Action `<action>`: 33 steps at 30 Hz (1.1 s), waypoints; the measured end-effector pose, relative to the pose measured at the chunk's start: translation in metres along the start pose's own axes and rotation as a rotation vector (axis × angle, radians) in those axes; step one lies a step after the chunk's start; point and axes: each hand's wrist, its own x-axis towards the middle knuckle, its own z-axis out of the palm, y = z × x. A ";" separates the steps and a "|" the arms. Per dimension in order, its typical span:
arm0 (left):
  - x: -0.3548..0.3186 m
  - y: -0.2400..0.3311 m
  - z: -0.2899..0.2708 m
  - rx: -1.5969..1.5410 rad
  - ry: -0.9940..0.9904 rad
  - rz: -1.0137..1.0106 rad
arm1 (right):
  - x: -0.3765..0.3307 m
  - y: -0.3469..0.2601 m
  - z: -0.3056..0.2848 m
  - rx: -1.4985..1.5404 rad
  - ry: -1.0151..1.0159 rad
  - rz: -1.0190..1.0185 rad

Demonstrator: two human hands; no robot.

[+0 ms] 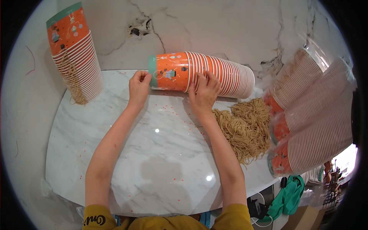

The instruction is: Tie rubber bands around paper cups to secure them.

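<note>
A long stack of nested orange paper cups [171, 73] with white rims and a green base band lies on its side across the far part of the table. At its green left end is my left hand [138, 85], fingers curled and pinched against the base. My right hand [206, 94] rests over the white rims near the stack's middle, fingers spread and thumb apart. To the right of that hand, a heap of tan strings [249, 126] lies on the table. Whether the left fingertips grip the base's edge is partly hidden.
Another cup stack [78, 65] stands at the far left, tan strings hanging down it. Several stacks wrapped in clear plastic [306, 111] lean at the right edge. Small red bits dot the marble-patterned table [153, 172]. A green cloth bag [287, 197] sits beyond the lower right edge.
</note>
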 end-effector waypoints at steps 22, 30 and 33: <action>-0.008 0.077 -0.137 -0.130 0.097 -0.103 | -0.001 -0.003 -0.002 -0.045 -0.002 -0.102; -0.069 0.067 -0.176 -0.486 0.135 -0.374 | 0.000 -0.021 -0.001 -0.070 -0.014 -0.014; -0.081 0.061 -0.193 -0.599 0.102 -0.402 | 0.002 -0.032 0.000 -0.055 0.013 -0.036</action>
